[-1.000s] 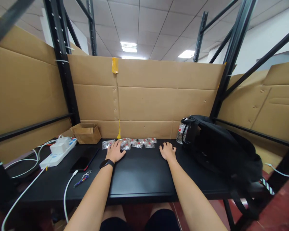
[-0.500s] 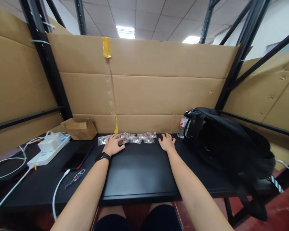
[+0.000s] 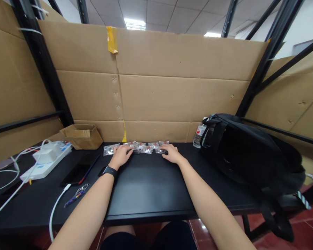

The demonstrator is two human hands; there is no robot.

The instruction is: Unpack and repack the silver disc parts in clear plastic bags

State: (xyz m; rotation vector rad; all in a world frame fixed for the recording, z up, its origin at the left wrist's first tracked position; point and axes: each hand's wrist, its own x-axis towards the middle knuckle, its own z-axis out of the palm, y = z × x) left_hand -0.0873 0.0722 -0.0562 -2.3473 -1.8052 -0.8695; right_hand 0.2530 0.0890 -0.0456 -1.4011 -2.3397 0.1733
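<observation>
A row of small clear plastic packets (image 3: pixel 146 149) with red marks lies along the far part of the black table; what is inside them is too small to tell. My left hand (image 3: pixel 120 155) rests palm down over the left part of the row, fingers apart, with a dark watch (image 3: pixel 110 171) on the wrist. One packet (image 3: pixel 110 149) shows to the left of its fingers. At the right end, my right hand (image 3: pixel 172 154) touches a packet, its thumb and fingers spread and bent over it. Both hands partly hide the packets under them.
On the left are an open cardboard box (image 3: pixel 81 137), a white power strip (image 3: pixel 45 163) with cables, a phone (image 3: pixel 79 170) and a keyring (image 3: pixel 77 195). A water bottle (image 3: pixel 198 136) and a black backpack (image 3: pixel 253 156) stand right. Cardboard walls (image 3: pixel 156 97) enclose the table.
My right hand has moved left, from beside the row onto its right end packets. My left hand stays on the left part. The view has tilted slightly down.
</observation>
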